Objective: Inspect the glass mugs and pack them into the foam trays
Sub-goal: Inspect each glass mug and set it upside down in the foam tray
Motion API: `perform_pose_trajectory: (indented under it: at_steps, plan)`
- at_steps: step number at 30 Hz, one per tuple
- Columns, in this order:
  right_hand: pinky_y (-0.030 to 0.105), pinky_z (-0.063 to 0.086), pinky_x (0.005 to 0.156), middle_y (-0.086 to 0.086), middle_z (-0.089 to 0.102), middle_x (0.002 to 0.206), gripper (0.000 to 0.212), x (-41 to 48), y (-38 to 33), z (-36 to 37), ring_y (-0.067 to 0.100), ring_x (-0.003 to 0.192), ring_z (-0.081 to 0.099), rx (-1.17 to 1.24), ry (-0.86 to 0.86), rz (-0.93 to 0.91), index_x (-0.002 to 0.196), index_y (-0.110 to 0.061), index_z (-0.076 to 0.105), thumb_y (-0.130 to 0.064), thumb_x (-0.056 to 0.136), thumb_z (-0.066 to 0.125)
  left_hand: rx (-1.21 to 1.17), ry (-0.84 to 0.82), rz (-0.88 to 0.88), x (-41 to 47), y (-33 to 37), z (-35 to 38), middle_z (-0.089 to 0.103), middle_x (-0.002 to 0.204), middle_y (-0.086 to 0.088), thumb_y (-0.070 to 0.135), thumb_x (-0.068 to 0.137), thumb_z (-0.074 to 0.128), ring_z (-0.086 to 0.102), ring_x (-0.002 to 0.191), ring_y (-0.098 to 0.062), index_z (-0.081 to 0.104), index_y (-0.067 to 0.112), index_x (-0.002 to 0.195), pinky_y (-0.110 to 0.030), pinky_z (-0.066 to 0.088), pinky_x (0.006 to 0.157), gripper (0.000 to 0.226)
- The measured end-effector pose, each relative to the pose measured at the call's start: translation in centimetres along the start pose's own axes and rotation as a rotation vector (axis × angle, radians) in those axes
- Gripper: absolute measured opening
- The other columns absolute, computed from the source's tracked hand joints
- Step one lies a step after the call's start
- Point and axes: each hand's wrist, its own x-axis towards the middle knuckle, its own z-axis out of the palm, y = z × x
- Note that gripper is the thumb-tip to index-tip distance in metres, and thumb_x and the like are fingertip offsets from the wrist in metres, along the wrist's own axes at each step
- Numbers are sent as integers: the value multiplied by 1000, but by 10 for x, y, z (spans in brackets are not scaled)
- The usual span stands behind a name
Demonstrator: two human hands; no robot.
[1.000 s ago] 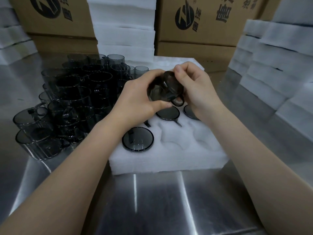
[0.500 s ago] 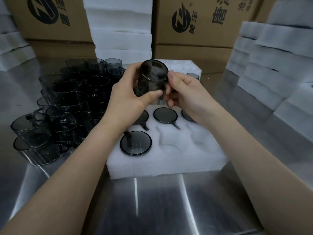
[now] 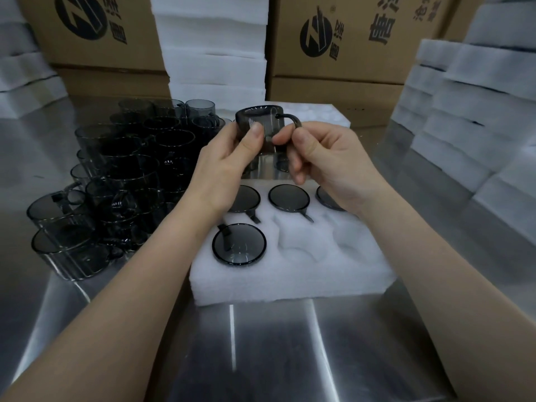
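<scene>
I hold one smoky glass mug (image 3: pixel 262 127) above the white foam tray (image 3: pixel 293 274), its base up and its handle pointing right. My left hand (image 3: pixel 229 166) grips the mug's body, thumb on the near wall. My right hand (image 3: pixel 322 158) pinches the handle between thumb and fingers. Several mugs sit upside down in the tray's pockets, one at the front left (image 3: pixel 239 247) and a row behind it (image 3: pixel 288 197). The front middle and front right pockets hold nothing.
A dense cluster of loose smoky mugs (image 3: pixel 116 181) stands on the steel table (image 3: pixel 275 349) to the left of the tray. Stacks of foam trays rise behind (image 3: pixel 214 53) and at the right (image 3: pixel 470 111). Cardboard boxes (image 3: pixel 356 39) line the back.
Both hands have turned the mug over from its tilted pose to base-up with the handle at the right. The right hand has shifted onto the handle.
</scene>
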Motion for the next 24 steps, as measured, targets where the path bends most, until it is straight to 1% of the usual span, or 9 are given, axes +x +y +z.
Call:
perform_pose_trajectory:
  at_steps: [4, 6, 10, 12, 13, 15, 18, 21, 24]
  plan:
    - [25, 40, 59, -2, 36, 58, 41, 3, -2, 1, 15, 51, 44, 37, 60, 58, 64, -24, 62, -38, 96, 41, 26, -35, 12, 1, -2, 2, 66, 114, 4, 56, 76, 59, 62, 111, -10, 57, 22, 112, -36, 47, 101, 49]
    - [25, 41, 61, 0, 33, 58, 48, 4, -3, 0, 15, 52, 43, 43, 59, 107, 55, -24, 55, -44, 95, 39, 50, -35, 42, 0, -1, 2, 66, 115, 7, 53, 75, 61, 61, 111, -9, 55, 27, 114, -41, 47, 102, 47]
    - [29, 41, 71, 3, 41, 47, 62, 5, -2, 0, 16, 53, 46, -143, 111, 193, 41, -22, 45, -59, 90, 38, 136, -64, 111, -1, 1, 2, 64, 116, 11, 36, 81, 66, 61, 111, -7, 54, 25, 124, -42, 47, 101, 46]
    - [35, 43, 78, 1, 45, 44, 65, 5, 0, 0, 18, 52, 48, -171, 126, 206, 40, -22, 47, -63, 89, 35, 147, -67, 119, -1, 1, 3, 64, 116, 13, 33, 83, 66, 61, 111, -5, 53, 23, 127, -39, 48, 101, 47]
    - [37, 45, 78, 0, 46, 44, 66, 5, 0, 0, 19, 52, 49, -119, 132, 201, 42, -22, 51, -62, 90, 33, 138, -64, 116, -2, 2, 3, 64, 116, 13, 34, 84, 65, 61, 111, -4, 52, 24, 127, -38, 47, 101, 46]
    - [32, 48, 65, 0, 46, 50, 57, 5, 0, 0, 21, 50, 49, 36, 168, 155, 55, -21, 59, -55, 94, 37, 107, -61, 100, -3, 3, 3, 64, 117, 13, 41, 84, 62, 60, 112, -4, 52, 25, 125, -38, 46, 102, 45]
    - [31, 49, 56, 7, 55, 76, 17, 5, 0, -2, 22, 59, 53, 47, 224, 107, 90, -20, 62, -35, 92, 56, 84, -96, 69, -4, 2, 2, 64, 117, 12, 55, 83, 53, 59, 114, -6, 54, 25, 123, -40, 45, 104, 50]
    - [38, 55, 72, 15, 62, 111, 31, 5, 4, -1, 26, 88, 65, 98, 73, 193, 130, -15, 52, -29, 102, 48, 102, -183, 30, -2, 1, 3, 64, 124, 8, 62, 83, 47, 57, 119, -7, 53, 23, 132, -42, 42, 107, 63]
    - [44, 56, 79, 18, 62, 122, 40, 2, 0, 2, 31, 99, 67, 238, -25, 198, 133, -10, 46, -34, 101, 46, 98, -173, 7, -1, 0, 4, 49, 144, 3, 56, 82, 54, 46, 132, -8, 33, 25, 150, -41, 36, 113, 77]
